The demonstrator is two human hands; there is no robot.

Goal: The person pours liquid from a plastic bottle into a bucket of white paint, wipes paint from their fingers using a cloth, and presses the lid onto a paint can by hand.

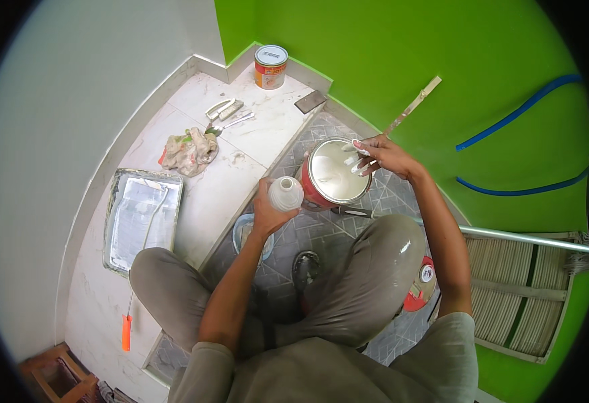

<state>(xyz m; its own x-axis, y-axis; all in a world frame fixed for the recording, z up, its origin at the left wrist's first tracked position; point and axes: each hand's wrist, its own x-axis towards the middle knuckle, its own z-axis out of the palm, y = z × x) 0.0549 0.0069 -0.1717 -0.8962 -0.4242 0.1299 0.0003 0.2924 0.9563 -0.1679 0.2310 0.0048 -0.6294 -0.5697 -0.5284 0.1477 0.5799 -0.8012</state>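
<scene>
My left hand (265,209) is wrapped round a clear plastic bottle (285,193) with an uncapped mouth, held upright just left of a red paint can (313,191). The can stands open and holds white paint (329,173). Over its right rim hovers my right hand (387,155), fingers bent and apart, the tips coated in white; I make out nothing held in them. A paint-stained wooden stick (413,105) slants up beyond that hand; its lower end is hidden. Under my left wrist sits a pale blue container (244,232), partly covered.
On the tiled step lie a paint tray (111,232), an orange-handled roller (127,333), a crumpled rag (190,151), a brush (226,109), a spoon (236,123), a closed can (271,69) and a phone-like dark slab (310,101). A metal pole (509,237) crosses right.
</scene>
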